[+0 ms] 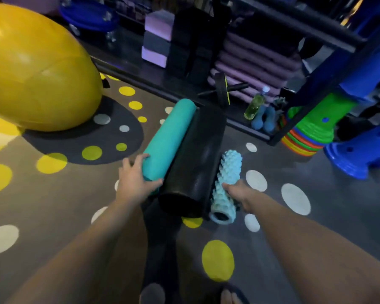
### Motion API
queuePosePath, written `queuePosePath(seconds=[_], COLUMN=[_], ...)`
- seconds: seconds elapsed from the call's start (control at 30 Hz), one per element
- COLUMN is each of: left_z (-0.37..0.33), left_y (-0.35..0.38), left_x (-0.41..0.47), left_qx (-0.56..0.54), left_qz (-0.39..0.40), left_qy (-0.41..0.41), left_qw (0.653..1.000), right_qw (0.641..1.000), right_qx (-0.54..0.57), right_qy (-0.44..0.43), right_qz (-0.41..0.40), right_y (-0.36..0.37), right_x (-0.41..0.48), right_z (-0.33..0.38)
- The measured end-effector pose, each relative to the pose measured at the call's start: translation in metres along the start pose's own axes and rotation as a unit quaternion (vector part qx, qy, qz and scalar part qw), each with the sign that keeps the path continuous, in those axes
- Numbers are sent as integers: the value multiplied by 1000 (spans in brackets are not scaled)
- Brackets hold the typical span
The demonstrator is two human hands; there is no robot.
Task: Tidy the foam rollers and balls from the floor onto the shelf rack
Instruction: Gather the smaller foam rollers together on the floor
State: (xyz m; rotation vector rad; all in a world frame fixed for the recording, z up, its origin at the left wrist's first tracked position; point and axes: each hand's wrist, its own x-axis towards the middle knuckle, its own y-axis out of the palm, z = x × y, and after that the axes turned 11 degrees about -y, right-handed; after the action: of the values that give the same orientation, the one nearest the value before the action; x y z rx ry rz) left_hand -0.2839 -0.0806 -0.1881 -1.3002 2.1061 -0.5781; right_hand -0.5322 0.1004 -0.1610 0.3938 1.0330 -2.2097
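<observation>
Side by side, three cylinders are held together above a dotted floor [59, 207]. A thick, smooth black foam roller [193, 161] is taken as the centre. A slimmer teal foam roller [169, 137] is pressed to its left flank and gripped at the near end by the left hand [136, 181], fingers spread. A pale blue knobbed roller [227, 185] at its right flank is clasped by the right hand [239, 194]. Beyond the black foam roller a dark metal shelf rack [316, 25] is seen, and well to its left a large yellow exercise ball [37, 69].
</observation>
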Motion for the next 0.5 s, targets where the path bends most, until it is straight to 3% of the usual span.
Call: queuePosePath(seconds=[0.07, 0.13, 0.27, 0.33, 0.43, 0.5], left_z=[11, 12, 9, 14, 30, 47], left_y=[11, 13, -17, -45, -97, -141], left_x=[-8, -7, 11, 17, 19, 17], left_qx=[40, 58, 41, -14, -66, -92], left_qz=[7, 14, 34, -14, -133, -184], left_qy=[14, 33, 74, 75, 39, -6], left_qw=[999, 998, 996, 997, 988, 979], right_qw=[999, 997, 957, 922, 875, 859], right_qx=[-42, -71, -102, -111, -172, -187], right_qy=[14, -18, -162, -262, -406, -457], right_qz=[10, -32, -219, -263, -200, -135], right_y=[5, 9, 40, 73, 133, 176], right_x=[-12, -17, -29, -46, -79, -104], right_z=[21, 39, 98, 134, 185, 218])
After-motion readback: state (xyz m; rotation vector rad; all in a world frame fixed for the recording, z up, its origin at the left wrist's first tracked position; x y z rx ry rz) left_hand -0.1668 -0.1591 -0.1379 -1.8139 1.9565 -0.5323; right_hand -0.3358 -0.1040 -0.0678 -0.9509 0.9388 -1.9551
